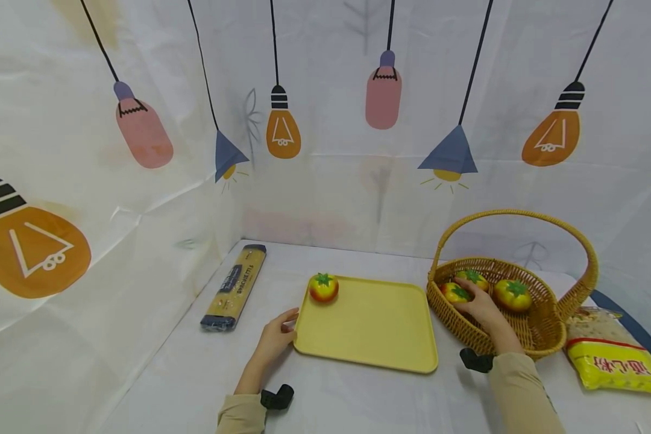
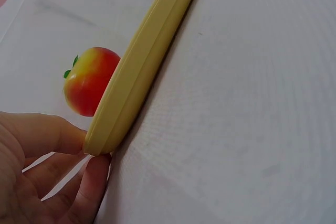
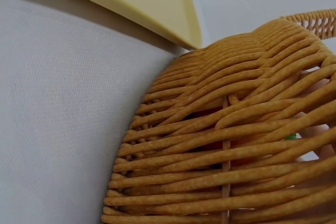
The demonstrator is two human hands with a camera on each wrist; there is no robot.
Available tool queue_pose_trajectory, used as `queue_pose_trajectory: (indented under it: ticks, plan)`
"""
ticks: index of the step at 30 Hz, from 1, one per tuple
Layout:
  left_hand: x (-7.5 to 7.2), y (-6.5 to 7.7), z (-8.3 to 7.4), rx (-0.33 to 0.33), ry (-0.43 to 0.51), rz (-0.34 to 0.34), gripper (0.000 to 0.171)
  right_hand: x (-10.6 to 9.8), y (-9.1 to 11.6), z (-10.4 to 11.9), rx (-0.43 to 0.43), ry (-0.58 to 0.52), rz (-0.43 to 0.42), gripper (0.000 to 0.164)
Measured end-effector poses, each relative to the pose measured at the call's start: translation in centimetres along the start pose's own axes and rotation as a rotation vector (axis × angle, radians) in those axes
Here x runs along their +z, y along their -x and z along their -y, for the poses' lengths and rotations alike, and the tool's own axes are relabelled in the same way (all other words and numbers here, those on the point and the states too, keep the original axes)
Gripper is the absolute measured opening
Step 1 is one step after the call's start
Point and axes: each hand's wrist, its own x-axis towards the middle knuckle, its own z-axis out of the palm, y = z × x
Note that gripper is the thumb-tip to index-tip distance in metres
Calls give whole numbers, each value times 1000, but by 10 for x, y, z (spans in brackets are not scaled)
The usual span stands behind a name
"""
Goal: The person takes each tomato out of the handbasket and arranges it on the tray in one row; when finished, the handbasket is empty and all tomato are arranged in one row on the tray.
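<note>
My left hand (image 1: 273,340) pinches the left edge of a yellow tray (image 1: 366,325), with fingers and thumb on either side of its rim in the left wrist view. On the tray's far left corner sits a red-and-yellow tomato (image 1: 323,288) with green leaves on top. My right hand (image 1: 481,307) reaches into a wicker basket (image 1: 545,346) and grips a similar tomato (image 1: 454,293) at its left side. Two more tomatoes, one behind (image 1: 473,278) and one to the right (image 1: 512,295), lie in there too. The basket's woven wall mostly hides this hand in the right wrist view.
A pack of spaghetti (image 1: 234,289) lies left of the tray. Right of the basket is a plastic bag with a yellow label (image 1: 618,355). The basket's tall handle (image 1: 512,212) arches over it, and its left side stands close to the tray.
</note>
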Motion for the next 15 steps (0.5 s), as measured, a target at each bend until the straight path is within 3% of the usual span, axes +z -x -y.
queue_pose_trajectory:
  ticks: [15]
  plan:
    - [0, 1, -2, -2, 4, 7, 56, 1, 2, 1, -7, -14, -70, 76]
